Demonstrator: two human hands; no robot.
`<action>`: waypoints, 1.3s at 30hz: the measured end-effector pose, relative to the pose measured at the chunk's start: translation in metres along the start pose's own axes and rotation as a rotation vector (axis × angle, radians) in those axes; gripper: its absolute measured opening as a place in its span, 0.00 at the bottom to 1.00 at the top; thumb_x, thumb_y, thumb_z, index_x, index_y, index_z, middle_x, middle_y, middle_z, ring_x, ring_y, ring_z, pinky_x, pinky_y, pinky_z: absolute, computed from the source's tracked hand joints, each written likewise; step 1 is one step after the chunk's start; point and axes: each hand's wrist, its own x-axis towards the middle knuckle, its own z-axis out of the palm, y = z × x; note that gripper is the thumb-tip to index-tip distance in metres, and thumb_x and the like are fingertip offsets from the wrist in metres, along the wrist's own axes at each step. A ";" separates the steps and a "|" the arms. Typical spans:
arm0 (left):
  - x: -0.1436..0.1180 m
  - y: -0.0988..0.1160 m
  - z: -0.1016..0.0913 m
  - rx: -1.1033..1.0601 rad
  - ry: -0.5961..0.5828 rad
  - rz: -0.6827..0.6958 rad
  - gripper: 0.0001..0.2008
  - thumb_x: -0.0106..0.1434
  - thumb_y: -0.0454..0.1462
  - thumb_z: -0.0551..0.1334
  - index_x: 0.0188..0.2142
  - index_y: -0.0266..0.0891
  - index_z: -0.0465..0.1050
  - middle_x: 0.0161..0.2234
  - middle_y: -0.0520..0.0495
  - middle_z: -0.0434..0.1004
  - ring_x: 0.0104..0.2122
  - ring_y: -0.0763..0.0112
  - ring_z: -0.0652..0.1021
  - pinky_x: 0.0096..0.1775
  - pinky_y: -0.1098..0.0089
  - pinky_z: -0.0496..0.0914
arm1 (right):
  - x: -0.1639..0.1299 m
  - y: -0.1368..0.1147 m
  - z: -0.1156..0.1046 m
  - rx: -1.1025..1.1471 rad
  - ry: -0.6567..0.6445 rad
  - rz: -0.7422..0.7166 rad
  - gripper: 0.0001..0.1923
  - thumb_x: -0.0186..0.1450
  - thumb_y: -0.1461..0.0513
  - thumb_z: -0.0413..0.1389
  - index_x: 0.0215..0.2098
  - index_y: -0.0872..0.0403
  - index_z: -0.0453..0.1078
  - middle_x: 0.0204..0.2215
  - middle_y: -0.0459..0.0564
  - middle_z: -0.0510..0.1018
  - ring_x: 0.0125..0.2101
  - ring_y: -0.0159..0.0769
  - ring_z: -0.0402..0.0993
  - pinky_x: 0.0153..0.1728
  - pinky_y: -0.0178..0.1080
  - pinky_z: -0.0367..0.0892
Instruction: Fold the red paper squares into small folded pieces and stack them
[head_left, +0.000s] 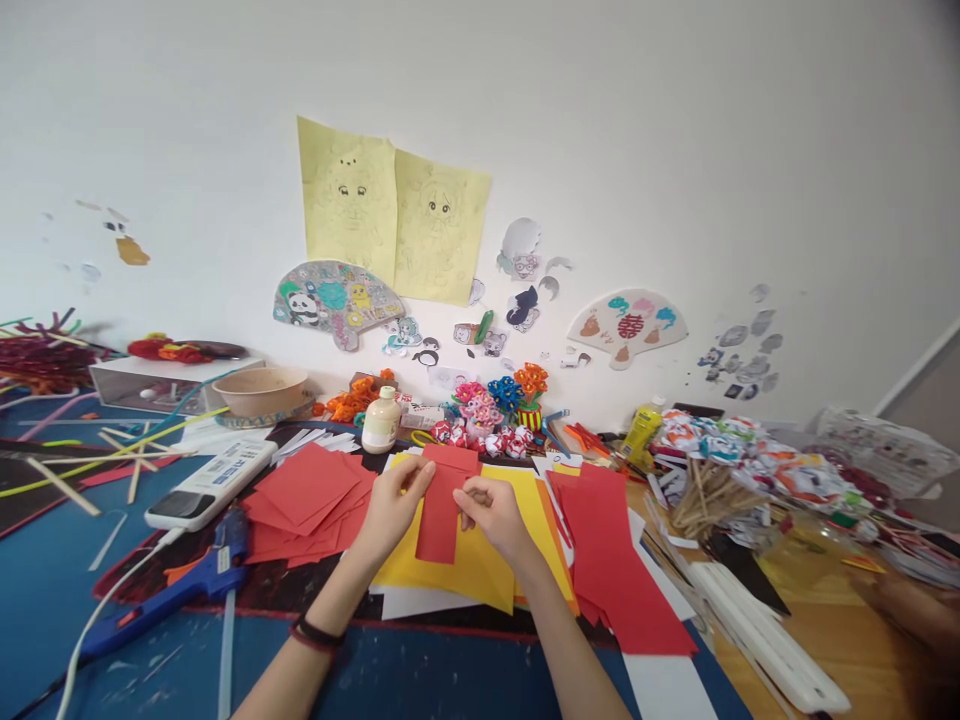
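Note:
My left hand (396,500) pinches the upper left edge of a red paper strip (436,530), its thumb on the paper's face. The strip hangs over a stack of yellow paper (484,570). At the strip's right edge is my right hand (491,512), its fingers curled and closed against the paper. Another red paper piece (453,458) shows just above the strip; whether the two are joined I cannot tell. A pile of red paper squares (311,500) lies left of my hands, and longer red paper sheets (611,560) lie to the right.
Left are a blue glue gun (169,590), a white power strip (214,485) and a beige bowl (261,390). Behind my hands stand a cream bottle (382,422) and craft flowers (480,405). Wooden sticks (705,500) and a yellow bottle (643,432) lie right, near another person's hand (911,605).

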 end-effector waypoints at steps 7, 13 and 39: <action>0.000 -0.003 0.000 0.072 -0.050 0.005 0.16 0.63 0.46 0.54 0.24 0.39 0.67 0.23 0.52 0.68 0.26 0.71 0.66 0.29 0.73 0.59 | 0.003 0.008 -0.002 0.016 0.031 0.029 0.14 0.57 0.55 0.59 0.21 0.56 0.68 0.12 0.43 0.68 0.13 0.28 0.64 0.17 0.31 0.60; 0.003 -0.022 0.006 -0.099 -0.212 -0.159 0.17 0.57 0.51 0.59 0.27 0.38 0.69 0.22 0.52 0.67 0.24 0.71 0.68 0.27 0.73 0.61 | 0.004 0.009 -0.006 -0.002 0.067 0.067 0.12 0.55 0.58 0.59 0.19 0.56 0.67 0.11 0.42 0.67 0.12 0.27 0.63 0.15 0.30 0.58; 0.001 -0.038 0.015 -0.113 -0.197 -0.173 0.21 0.56 0.52 0.61 0.21 0.38 0.61 0.18 0.56 0.59 0.21 0.75 0.62 0.24 0.75 0.56 | 0.003 0.015 -0.004 -0.047 0.125 -0.004 0.12 0.59 0.57 0.57 0.22 0.56 0.69 0.16 0.43 0.68 0.16 0.29 0.66 0.18 0.31 0.62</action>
